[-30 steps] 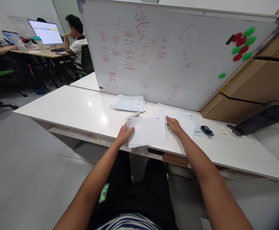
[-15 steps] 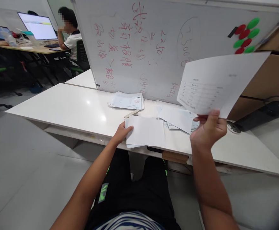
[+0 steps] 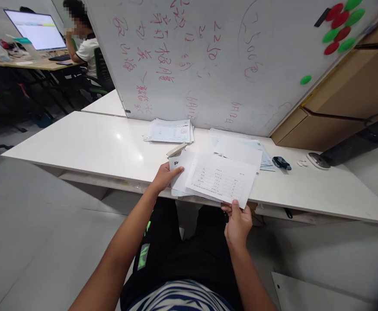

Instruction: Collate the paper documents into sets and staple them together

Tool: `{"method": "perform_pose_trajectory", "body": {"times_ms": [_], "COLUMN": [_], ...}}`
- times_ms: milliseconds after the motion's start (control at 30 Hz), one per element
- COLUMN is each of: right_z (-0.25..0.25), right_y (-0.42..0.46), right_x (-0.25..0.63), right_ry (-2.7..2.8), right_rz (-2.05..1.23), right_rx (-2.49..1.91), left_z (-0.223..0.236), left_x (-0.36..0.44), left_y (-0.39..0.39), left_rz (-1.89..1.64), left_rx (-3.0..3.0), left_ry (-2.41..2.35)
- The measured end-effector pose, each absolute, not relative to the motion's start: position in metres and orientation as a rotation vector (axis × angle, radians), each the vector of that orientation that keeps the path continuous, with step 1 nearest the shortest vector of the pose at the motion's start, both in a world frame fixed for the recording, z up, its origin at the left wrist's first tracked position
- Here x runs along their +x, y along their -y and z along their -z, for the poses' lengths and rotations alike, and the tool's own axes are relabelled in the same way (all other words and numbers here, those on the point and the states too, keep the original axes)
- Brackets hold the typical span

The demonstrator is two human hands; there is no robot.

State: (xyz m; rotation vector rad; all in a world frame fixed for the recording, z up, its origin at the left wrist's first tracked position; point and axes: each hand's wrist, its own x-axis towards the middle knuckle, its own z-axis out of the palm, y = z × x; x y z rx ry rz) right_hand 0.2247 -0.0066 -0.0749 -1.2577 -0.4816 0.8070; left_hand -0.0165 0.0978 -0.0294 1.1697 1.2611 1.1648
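My left hand (image 3: 167, 176) pinches the left edge of a few paper sheets (image 3: 178, 183) at the front of the white desk, thumb on top. Between thumb and fingers of my right hand (image 3: 238, 220) is the lower right corner of a printed sheet (image 3: 219, 179), which bears lines of text and overlaps the sheets in my left hand. Behind them lies a spread of loose papers (image 3: 237, 149), partly covered. Further left, a stack of printed forms (image 3: 171, 131) rests near the whiteboard. A pale, narrow stapler-like object (image 3: 176, 150) lies just beyond my left hand.
A whiteboard (image 3: 221, 60) with red writing and magnets stands along the desk's back. Cardboard boxes (image 3: 325, 116), a dark small item (image 3: 281, 163), white earbuds (image 3: 302, 163) and a round metallic object (image 3: 318, 160) are at right. A person (image 3: 85, 47) sits at another desk, back left.
My right hand has come down and left, bringing the printed sheet from above the desk's right side onto the sheets in my left hand. My left hand keeps its hold.
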Motion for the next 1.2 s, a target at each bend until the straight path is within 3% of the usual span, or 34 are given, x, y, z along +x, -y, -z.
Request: {"method": "perform_pose_trajectory", "body": {"times_ms": [1000, 1200], "right_z": [0.095, 0.070], "right_y": [0.014, 0.015], "right_x": [0.236, 0.250], "right_ry": [0.878, 0.917], "right_rz": [-0.979, -1.425], "right_rx": [-1.496, -1.303], "left_z": [0.021, 0.017], "left_x": [-0.013, -0.011], "left_y": [-0.091, -0.075], "left_rz": [-1.073, -0.953], "left_rx": [1.328, 1.449], "left_ry": [-1.368, -1.301]}}
